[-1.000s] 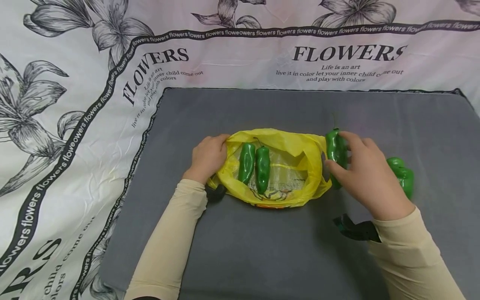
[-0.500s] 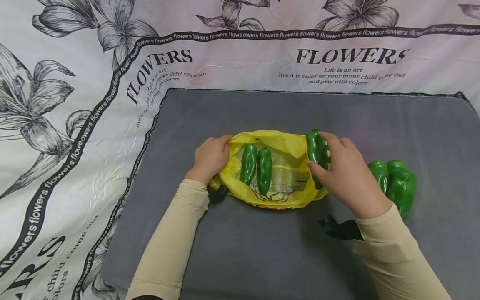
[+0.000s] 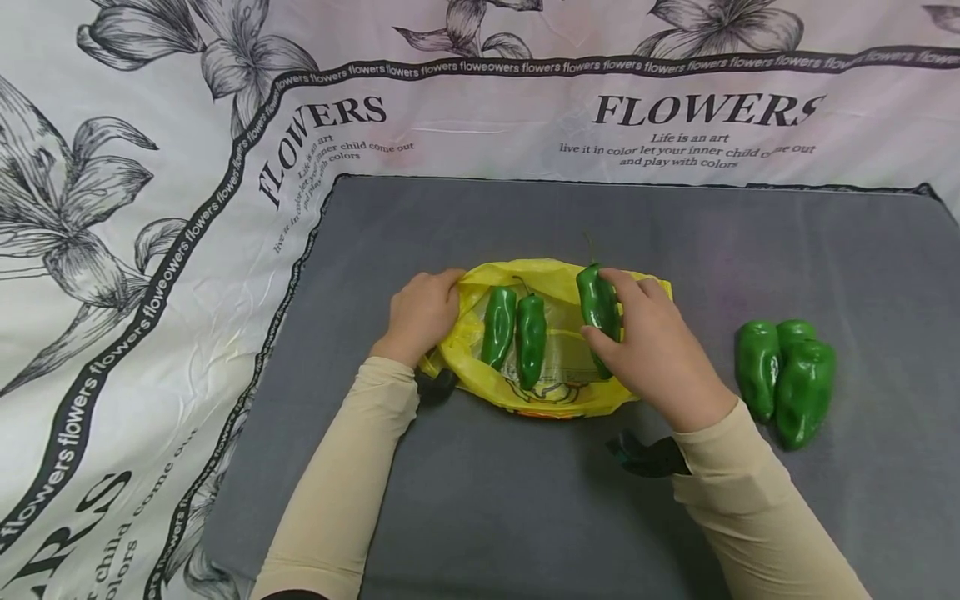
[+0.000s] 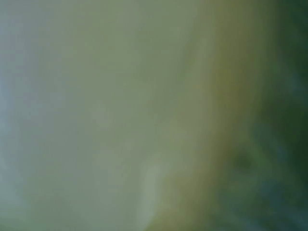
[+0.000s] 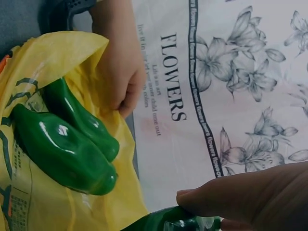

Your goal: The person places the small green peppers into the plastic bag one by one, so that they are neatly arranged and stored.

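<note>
A yellow plastic bag (image 3: 480, 385) lies with its mouth spread wide on the grey surface. Two long green peppers (image 3: 532, 342) rest side by side inside it, seen also in the right wrist view. My left hand (image 3: 422, 315) pinches the bag's left rim. Over the right part of the bag's mouth, my right hand (image 3: 663, 354) holds another green pepper (image 3: 597, 307) between thumb and fingers, its thin stem pointing away. In the right wrist view that pepper (image 5: 166, 219) shows at the bottom edge. The left wrist view is too blurred to read.
Three green peppers (image 3: 806, 392) sit bunched on the grey mat (image 3: 862, 275), right of the bag. A white cloth with printed flowers and lettering (image 3: 480, 117) borders the mat at the back and left. Dark wrist-worn devices (image 3: 648, 457) hang by both wrists.
My right hand has carried its pepper leftward from beside the bag's right edge to over the bag's mouth, uncovering the bunched peppers. The left hand has stayed on the rim.
</note>
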Action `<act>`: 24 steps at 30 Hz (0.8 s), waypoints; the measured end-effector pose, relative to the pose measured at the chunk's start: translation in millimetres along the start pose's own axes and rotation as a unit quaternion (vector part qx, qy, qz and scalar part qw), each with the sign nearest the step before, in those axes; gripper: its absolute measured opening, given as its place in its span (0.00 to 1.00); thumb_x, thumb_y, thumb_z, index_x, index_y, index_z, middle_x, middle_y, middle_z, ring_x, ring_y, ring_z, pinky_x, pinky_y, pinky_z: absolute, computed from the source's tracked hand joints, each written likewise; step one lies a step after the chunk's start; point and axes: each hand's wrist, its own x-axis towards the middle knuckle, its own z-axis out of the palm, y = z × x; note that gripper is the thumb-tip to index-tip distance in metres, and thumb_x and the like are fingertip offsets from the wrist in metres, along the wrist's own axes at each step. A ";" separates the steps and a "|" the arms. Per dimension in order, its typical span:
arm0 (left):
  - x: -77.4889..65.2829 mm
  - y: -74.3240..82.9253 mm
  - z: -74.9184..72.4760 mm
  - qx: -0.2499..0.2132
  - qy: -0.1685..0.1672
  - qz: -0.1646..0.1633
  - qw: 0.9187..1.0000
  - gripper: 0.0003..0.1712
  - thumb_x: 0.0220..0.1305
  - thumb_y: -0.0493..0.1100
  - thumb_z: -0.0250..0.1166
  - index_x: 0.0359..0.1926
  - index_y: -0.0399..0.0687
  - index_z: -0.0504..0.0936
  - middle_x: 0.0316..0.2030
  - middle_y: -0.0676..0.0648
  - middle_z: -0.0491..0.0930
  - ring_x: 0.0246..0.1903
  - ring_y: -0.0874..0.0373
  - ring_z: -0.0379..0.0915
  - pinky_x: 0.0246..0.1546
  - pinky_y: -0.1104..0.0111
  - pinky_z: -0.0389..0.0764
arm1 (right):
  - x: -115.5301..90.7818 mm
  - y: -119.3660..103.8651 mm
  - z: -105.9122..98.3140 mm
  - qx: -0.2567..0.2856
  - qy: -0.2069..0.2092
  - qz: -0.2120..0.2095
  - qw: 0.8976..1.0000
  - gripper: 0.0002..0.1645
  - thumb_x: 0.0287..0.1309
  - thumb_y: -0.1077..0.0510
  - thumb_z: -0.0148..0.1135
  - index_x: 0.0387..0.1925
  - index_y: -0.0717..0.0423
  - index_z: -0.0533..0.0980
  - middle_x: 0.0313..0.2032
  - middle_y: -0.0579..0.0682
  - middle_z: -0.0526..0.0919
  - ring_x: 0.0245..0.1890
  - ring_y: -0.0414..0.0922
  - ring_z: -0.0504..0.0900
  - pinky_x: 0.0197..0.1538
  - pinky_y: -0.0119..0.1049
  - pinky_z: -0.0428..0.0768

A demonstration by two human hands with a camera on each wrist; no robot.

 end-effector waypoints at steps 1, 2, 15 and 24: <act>0.1 -0.1 -0.1 -0.001 0.000 0.000 1.000 0.25 0.84 0.48 0.45 0.73 0.59 0.77 0.60 0.48 0.84 0.57 0.47 0.79 0.48 0.46 0.82 | 0.7 -0.1 1.2 0.000 0.002 -0.002 1.000 0.45 0.69 0.53 0.67 0.79 0.62 0.59 0.67 0.73 0.68 0.51 0.63 0.76 0.52 0.61 0.79; 0.2 -0.1 0.0 -0.001 -0.001 0.000 1.000 0.25 0.84 0.48 0.45 0.73 0.59 0.77 0.60 0.48 0.84 0.57 0.47 0.78 0.48 0.46 0.82 | 1.5 0.0 2.5 0.001 0.003 -0.005 1.000 0.45 0.69 0.53 0.67 0.79 0.63 0.59 0.66 0.72 0.69 0.49 0.62 0.77 0.51 0.60 0.79; 2.8 -2.0 2.1 0.005 -0.007 -0.008 1.000 0.25 0.84 0.48 0.45 0.73 0.60 0.77 0.60 0.48 0.84 0.58 0.48 0.78 0.49 0.47 0.82 | 8.8 1.6 23.7 0.007 -0.016 -0.010 1.000 0.46 0.68 0.56 0.69 0.80 0.63 0.58 0.63 0.72 0.70 0.49 0.62 0.77 0.49 0.58 0.81; 3.0 -1.5 1.5 0.006 -0.007 -0.008 1.000 0.25 0.84 0.48 0.45 0.73 0.61 0.77 0.61 0.48 0.84 0.58 0.48 0.78 0.48 0.48 0.82 | 11.1 1.2 37.3 0.010 -0.035 -0.014 0.999 0.47 0.69 0.56 0.69 0.81 0.61 0.57 0.62 0.71 0.71 0.50 0.61 0.79 0.49 0.57 0.81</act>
